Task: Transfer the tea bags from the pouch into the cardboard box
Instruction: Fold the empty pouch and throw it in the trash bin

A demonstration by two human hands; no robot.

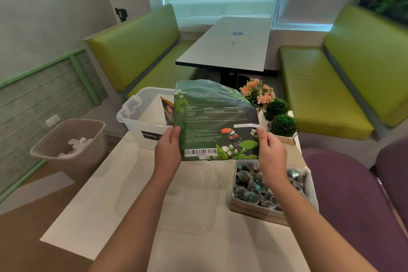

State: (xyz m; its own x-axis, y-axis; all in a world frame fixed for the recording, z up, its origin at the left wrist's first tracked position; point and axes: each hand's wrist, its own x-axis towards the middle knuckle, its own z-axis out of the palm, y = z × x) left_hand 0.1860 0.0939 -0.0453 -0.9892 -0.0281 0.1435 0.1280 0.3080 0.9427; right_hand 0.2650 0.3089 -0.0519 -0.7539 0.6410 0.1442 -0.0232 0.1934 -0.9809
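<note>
While held up over the middle of the tabletop [106,194], green pouch [215,121] upright, printed back with barcode facing camera, top edge curling away; left hand [168,150] pinching pouch's lower left edge, thumb on front, fingers behind; right hand [269,150] pinching lower right edge the same way; both hands clamped on pouch, well apart from each other. Cardboard box [311,187] at right edge of tabletop, just below right forearm, open, filled with tea bags [254,185], grey pyramid sachets with small teal tags, piled loose. Clear plastic bin [136,117] at far left corner of tabletop, dark label on front wall, holding a yellow-and-black packet [167,110] standing partly behind pouch. Clear plastic lid or tray [194,196] flat on tabletop centre, under pouch; cannot tell which. Pink flower pot [257,93] and two round green plants [279,117] along far right edge. Beige waste bin [66,146] on floor left of tabletop, crumpled white paper inside.
</note>
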